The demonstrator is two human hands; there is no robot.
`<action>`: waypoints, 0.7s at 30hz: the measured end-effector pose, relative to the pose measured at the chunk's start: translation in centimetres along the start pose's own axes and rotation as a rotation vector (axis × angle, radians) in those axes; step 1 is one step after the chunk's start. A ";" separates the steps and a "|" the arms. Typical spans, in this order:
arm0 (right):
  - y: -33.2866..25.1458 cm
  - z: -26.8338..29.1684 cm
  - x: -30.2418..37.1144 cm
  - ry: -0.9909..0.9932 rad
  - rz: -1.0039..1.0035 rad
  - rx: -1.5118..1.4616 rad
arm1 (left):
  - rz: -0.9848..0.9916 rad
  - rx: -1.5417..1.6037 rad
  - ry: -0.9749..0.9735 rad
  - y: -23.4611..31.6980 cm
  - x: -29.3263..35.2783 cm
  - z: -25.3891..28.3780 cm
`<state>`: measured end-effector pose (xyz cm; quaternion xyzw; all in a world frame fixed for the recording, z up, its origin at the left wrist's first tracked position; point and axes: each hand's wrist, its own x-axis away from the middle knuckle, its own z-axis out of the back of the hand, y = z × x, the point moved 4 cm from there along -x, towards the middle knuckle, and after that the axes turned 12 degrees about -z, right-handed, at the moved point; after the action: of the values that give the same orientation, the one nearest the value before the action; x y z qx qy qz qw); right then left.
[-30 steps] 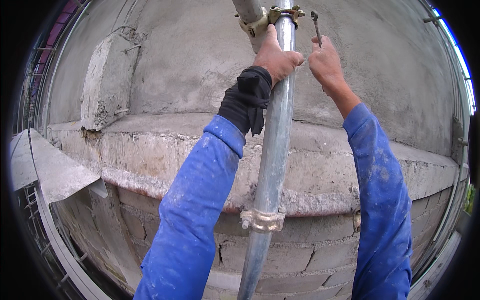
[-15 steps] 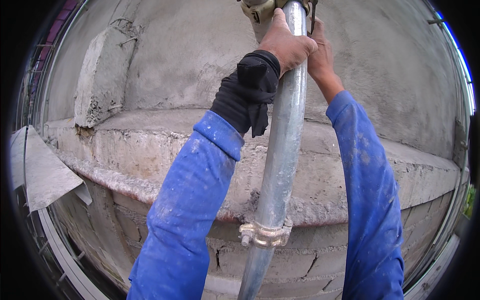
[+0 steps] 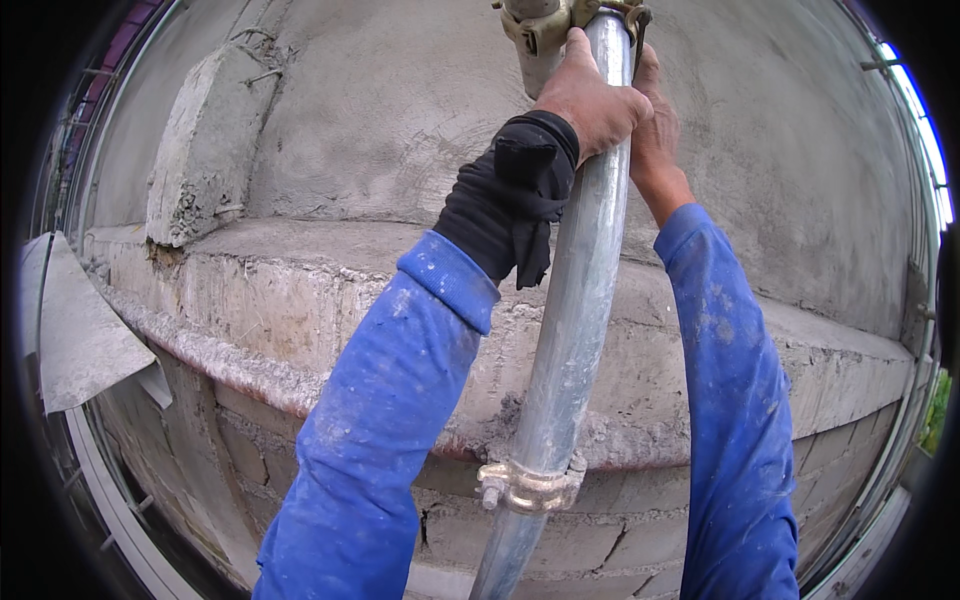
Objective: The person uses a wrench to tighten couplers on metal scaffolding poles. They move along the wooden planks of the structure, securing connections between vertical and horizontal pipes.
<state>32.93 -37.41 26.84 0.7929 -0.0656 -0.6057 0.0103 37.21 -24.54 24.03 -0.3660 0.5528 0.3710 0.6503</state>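
A grey galvanized steel pipe [image 3: 575, 330] runs up the middle, leaning slightly right toward its top. My left hand [image 3: 597, 105], with a black wrap around its wrist, is closed round the upper pipe, thumb pointing up. My right hand [image 3: 657, 135] is closed against the pipe's right side, its fingers partly hidden behind it. A thin dark metal piece [image 3: 640, 32] hangs beside its thumb; whether the hand touches it I cannot tell. Just above is a scaffold coupler [image 3: 610, 10], cut off by the top edge. A brass-coloured clamp [image 3: 530, 488] encircles the pipe lower down.
Behind the pipe stands a rough grey plastered wall [image 3: 390, 110] with a concrete ledge [image 3: 290, 290] jutting out over block masonry [image 3: 600, 535]. A concrete stub [image 3: 205, 150] with rebar projects at left. A bent sheet [image 3: 85, 340] and metal rails [image 3: 120, 510] line the left side.
In the picture, both hands and the pipe's top have shifted slightly right and down, and more of the coupler shows. Both hands keep their places around the pipe.
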 end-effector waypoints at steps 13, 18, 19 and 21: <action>-6.7 15.3 -8.4 -1.054 -0.913 -0.908 | 0.057 -0.063 -0.021 -0.2 -0.4 -0.8; -7.2 14.4 -7.6 -0.821 -0.940 -1.142 | 0.055 -0.047 -0.009 -0.5 -0.1 -0.9; -7.8 13.4 -6.1 -0.454 -0.708 -0.809 | 0.065 -0.089 0.017 -1.4 0.3 0.3; -9.4 14.9 -4.6 -0.214 -0.365 -0.590 | 0.052 -0.076 0.034 -1.4 0.3 0.4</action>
<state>18.24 -26.59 26.39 0.6866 0.2538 -0.6701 0.1233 38.67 -24.77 23.91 -0.3820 0.5585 0.4025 0.6165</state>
